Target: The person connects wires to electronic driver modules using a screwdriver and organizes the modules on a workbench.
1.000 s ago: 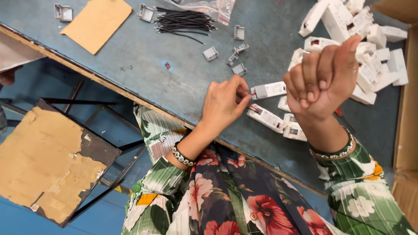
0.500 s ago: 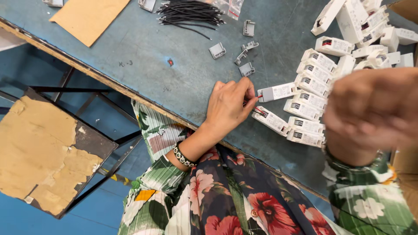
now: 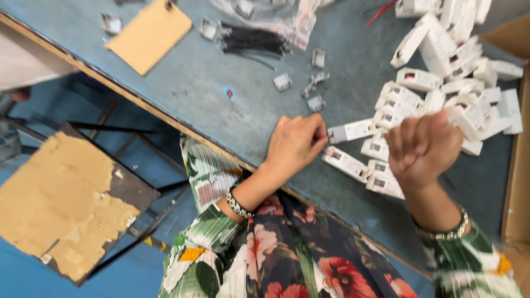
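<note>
My left hand (image 3: 295,144) rests on the blue-grey table (image 3: 221,105), its fingertips pinched on the left end of a white rectangular plastic part (image 3: 352,131) that lies flat. My right hand (image 3: 425,149) is raised above the table as a closed, blurred fist, and I see nothing held in it. Under and behind the fist lie more white plastic parts (image 3: 345,163), the nearest just below the pinched one. Both wrists wear bracelets, and the sleeves are green and floral.
A big heap of white parts (image 3: 458,72) fills the table's right side, next to a cardboard box wall (image 3: 516,165). Small metal clips (image 3: 314,102), a bundle of black wires (image 3: 254,41), plastic bags and a brown card (image 3: 149,36) lie further back. A worn stool (image 3: 66,198) stands at left.
My right fist has swung from the right edge back toward the middle, over the white parts. My left hand stays pinched on the same part. The camera view has shifted slightly.
</note>
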